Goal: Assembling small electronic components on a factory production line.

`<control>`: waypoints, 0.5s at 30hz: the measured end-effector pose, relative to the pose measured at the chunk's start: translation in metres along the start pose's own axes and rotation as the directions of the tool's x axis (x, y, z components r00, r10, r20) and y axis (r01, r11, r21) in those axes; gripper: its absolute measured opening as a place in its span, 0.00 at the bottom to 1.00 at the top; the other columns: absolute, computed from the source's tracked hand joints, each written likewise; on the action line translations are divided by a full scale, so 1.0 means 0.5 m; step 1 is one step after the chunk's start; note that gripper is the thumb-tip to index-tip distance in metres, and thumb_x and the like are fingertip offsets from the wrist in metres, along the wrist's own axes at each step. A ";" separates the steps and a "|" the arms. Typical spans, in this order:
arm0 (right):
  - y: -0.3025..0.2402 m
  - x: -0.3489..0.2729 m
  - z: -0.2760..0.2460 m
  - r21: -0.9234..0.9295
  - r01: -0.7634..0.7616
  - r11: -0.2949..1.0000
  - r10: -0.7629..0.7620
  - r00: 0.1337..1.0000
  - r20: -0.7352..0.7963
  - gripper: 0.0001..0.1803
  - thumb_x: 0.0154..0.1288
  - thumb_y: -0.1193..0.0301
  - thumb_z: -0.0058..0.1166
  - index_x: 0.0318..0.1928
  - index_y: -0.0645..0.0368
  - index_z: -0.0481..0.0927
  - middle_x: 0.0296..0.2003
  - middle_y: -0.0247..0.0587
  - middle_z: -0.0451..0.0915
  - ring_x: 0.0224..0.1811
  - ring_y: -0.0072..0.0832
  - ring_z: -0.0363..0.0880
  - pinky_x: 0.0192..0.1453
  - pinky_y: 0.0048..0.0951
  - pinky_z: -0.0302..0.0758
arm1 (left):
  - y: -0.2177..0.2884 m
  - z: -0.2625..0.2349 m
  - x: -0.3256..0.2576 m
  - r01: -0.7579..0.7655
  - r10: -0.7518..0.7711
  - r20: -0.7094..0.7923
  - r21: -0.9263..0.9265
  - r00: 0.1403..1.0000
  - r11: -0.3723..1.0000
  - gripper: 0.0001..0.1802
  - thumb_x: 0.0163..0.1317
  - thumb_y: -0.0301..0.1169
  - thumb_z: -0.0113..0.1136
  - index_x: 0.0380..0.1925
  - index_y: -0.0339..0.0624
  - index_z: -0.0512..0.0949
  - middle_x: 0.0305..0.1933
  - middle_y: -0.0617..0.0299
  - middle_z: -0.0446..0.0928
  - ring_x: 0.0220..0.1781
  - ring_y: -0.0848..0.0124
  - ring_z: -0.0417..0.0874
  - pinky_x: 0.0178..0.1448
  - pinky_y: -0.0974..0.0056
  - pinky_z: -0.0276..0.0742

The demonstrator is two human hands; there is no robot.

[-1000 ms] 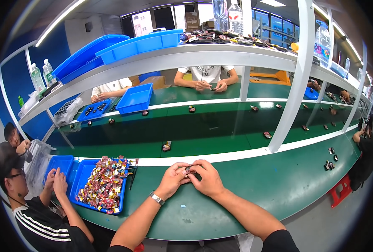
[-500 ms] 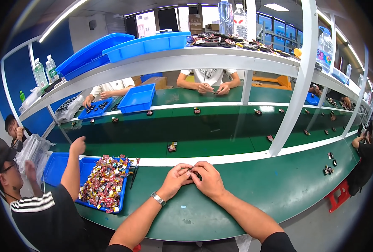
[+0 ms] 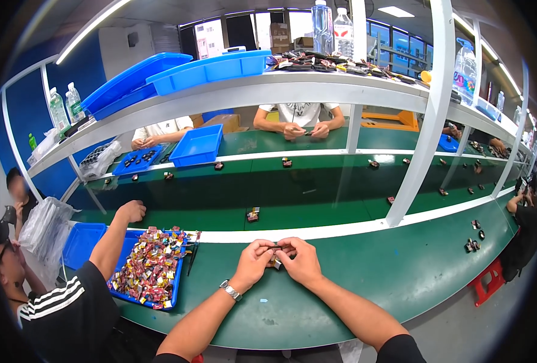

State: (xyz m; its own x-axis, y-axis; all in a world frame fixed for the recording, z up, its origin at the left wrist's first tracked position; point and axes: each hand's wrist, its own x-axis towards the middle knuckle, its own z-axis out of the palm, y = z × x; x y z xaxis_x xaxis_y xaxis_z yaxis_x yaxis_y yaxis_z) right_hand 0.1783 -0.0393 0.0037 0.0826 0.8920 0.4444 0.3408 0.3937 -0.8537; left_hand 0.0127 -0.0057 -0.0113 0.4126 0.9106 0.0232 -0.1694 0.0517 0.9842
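Your left hand [image 3: 253, 264] and right hand [image 3: 301, 261] meet near the centre of the frame, thumbs and fingertips pinching one small dark piece [image 3: 277, 264] between them, held just above the green surface [image 3: 353, 266]. A pale, shiny part of it shows below your thumbs. You have it in hand and not set down, so I judge that piece to be unfinished.

Just beyond your hands, a piece with a yellow-and-silver part [image 3: 253, 215] lies on the dark green belt [image 3: 317, 212]; whether it is complete, I can't tell. To the left of the frame, the blue tray [image 3: 133, 243] carries a big heap of red, yellow and silver parts [image 3: 147, 269], which suggests plenty is left. At the right of the frame lies a small cluster of dark pieces [image 3: 472, 245], possibly done, but too small to be sure.

Your fingers cover most of the piece, so its joins and the exact fingertip contact are hidden. A co-worker's hand [image 3: 134, 210] reaches over the belt at left; anything under it is hidden, and that person's body is cut off by the frame's dark rim.
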 end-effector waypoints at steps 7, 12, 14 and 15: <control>-0.005 0.001 -0.004 0.010 -0.024 1.000 0.024 1.000 0.000 0.10 0.60 0.79 0.63 0.43 0.66 0.81 0.37 0.43 0.83 0.36 0.25 0.84 0.41 0.25 0.82 | -0.005 0.004 0.001 -0.092 0.092 0.005 -0.010 0.996 0.996 0.10 0.70 0.21 0.54 0.51 0.35 0.72 0.48 0.56 0.81 0.46 0.72 0.83 0.47 0.68 0.84; -0.005 0.000 -0.009 -0.037 0.064 0.997 -0.062 0.997 0.049 0.11 0.61 0.79 0.62 0.45 0.65 0.80 0.37 0.44 0.82 0.34 0.29 0.84 0.40 0.26 0.81 | -0.006 0.005 0.002 -0.105 0.105 0.021 0.005 0.994 0.994 0.10 0.70 0.20 0.53 0.50 0.34 0.72 0.48 0.55 0.81 0.45 0.71 0.83 0.47 0.66 0.84; -0.001 -0.002 -0.011 -0.050 0.069 0.996 -0.067 0.996 0.054 0.10 0.62 0.78 0.61 0.45 0.63 0.80 0.37 0.44 0.82 0.34 0.29 0.84 0.41 0.27 0.82 | -0.008 0.008 0.001 -0.108 0.108 0.022 0.013 0.994 0.994 0.10 0.71 0.20 0.53 0.50 0.34 0.71 0.48 0.55 0.80 0.46 0.71 0.83 0.47 0.66 0.84; 0.001 0.002 -0.008 -0.059 0.083 0.995 -0.079 0.995 0.063 0.10 0.63 0.77 0.59 0.46 0.62 0.80 0.37 0.44 0.82 0.34 0.29 0.84 0.41 0.28 0.82 | -0.009 0.003 0.004 -0.111 0.110 0.051 0.018 0.993 0.994 0.11 0.70 0.20 0.53 0.51 0.34 0.71 0.49 0.54 0.80 0.48 0.70 0.83 0.49 0.65 0.84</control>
State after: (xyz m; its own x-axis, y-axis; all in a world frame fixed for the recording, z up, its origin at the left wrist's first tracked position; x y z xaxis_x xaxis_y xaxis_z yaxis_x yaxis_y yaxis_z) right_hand 0.1823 -0.0391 0.0046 -0.0042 0.8703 0.4925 0.4008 0.4526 -0.7965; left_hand 0.0154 -0.0047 -0.0155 0.4362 0.8888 0.1404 -0.1983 -0.0572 0.9785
